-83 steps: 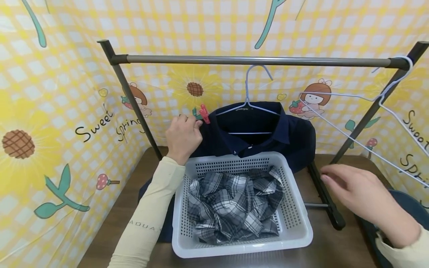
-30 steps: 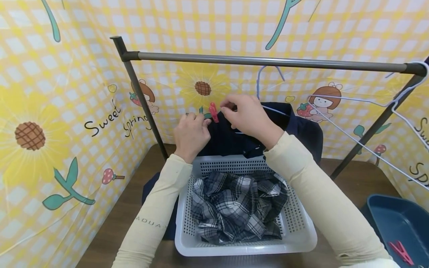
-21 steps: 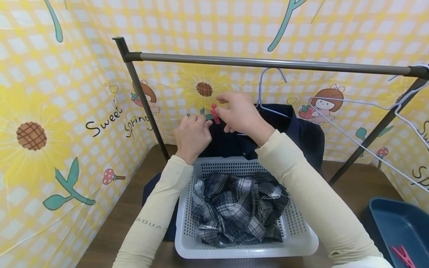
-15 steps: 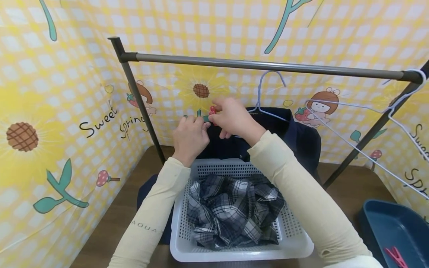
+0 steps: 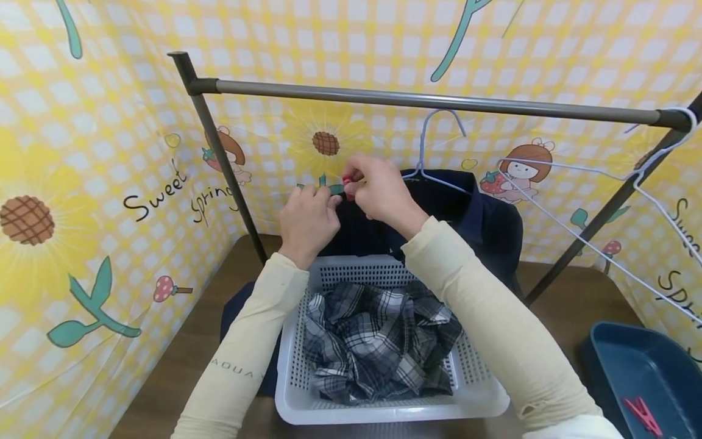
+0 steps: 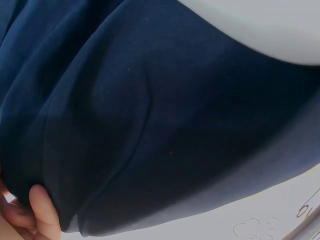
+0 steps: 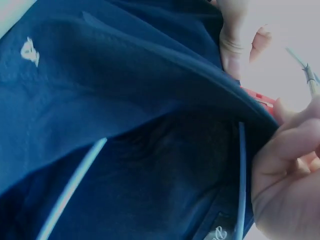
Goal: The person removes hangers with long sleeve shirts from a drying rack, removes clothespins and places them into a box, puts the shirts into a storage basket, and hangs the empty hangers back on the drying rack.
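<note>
A navy collared shirt is on a light purple wire hanger behind the basket. My left hand pinches its shoulder cloth; the left wrist view shows the fingertips at the fabric's lower edge. Just beside it, my right hand grips a red clothespin between thumb and fingers. In the right wrist view the clothespin sits at the shoulder edge between both hands, partly covered by cloth and fingers. The shirt's lower part is hidden behind the basket.
A white perforated basket holds a crumpled plaid shirt. Overhead runs the rack's metal bar. Another wire hanger hangs at the right post. A dark blue bin with a pink clothespin stands at lower right.
My right hand has come from the right side, over the shirt collar, to the red clothespin and now grips it. The left hand keeps its hold on the shoulder cloth.
</note>
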Available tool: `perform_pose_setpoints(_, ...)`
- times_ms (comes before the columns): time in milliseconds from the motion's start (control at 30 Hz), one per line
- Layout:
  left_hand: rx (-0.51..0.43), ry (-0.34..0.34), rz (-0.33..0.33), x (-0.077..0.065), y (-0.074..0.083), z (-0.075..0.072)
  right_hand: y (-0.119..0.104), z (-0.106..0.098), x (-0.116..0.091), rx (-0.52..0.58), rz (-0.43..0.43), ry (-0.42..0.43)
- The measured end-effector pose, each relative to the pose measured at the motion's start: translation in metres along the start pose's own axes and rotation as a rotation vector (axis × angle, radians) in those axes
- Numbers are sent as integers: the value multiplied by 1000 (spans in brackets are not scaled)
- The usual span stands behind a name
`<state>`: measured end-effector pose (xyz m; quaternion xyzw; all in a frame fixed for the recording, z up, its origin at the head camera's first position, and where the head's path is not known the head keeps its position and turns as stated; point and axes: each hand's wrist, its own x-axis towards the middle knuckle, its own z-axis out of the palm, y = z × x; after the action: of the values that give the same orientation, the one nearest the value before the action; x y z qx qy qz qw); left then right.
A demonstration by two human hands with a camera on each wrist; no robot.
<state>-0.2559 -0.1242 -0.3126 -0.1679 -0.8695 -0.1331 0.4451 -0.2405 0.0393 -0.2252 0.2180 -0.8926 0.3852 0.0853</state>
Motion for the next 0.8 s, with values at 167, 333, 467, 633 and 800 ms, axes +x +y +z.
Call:
perform_pose_setpoints(167,3,-4,-11,3,-1,-2,0,-1,1,85,-4,78)
perform_pose_setpoints(333,17,-44,-20,1,-1,-2,-1,-4,-2,161,7,89)
perform_pose_setpoints(467,14,-50,-25,1,-1,-1,-3,-11,-7,247,22,36)
perform_pose_setpoints(633,13,-42,-16,0,-1,-1,-2,-23,-17,310,26,28)
perform_pose_setpoints(800,-2,-43,-14,-1,-3,-1,5,-33,-30,237,-14,72)
